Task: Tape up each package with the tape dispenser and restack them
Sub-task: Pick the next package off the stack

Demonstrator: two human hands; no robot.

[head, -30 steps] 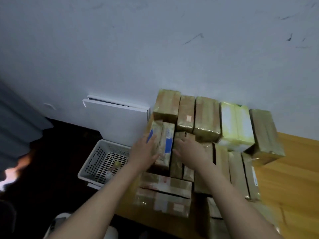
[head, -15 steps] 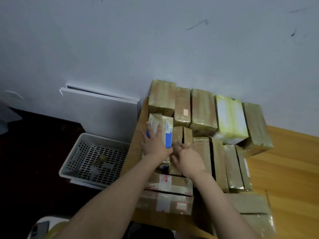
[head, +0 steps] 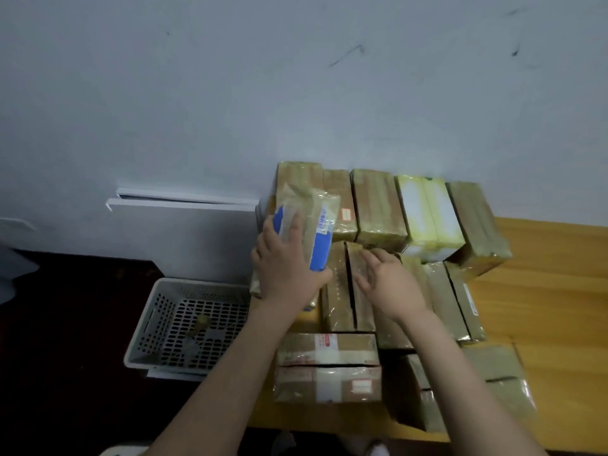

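Gripping a tape-wrapped brown package with blue labels (head: 312,218) at centre frame, the left hand (head: 286,274) is hiding its lower part. The right hand (head: 388,284) is lying open, fingers straight, on upright brown packages (head: 339,291) just beside it. Something small is lying in the white perforated plastic basket (head: 197,284) at lower left, too blurred to make out.

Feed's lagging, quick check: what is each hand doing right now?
Left hand: grips the blue-marked package.
Right hand: open, fingers resting on a brown package.

We face a scuffed pale wall (head: 296,77) at twelve o'clock, a wooden table (head: 543,274) at three, and dark floor (head: 65,324) at eight.
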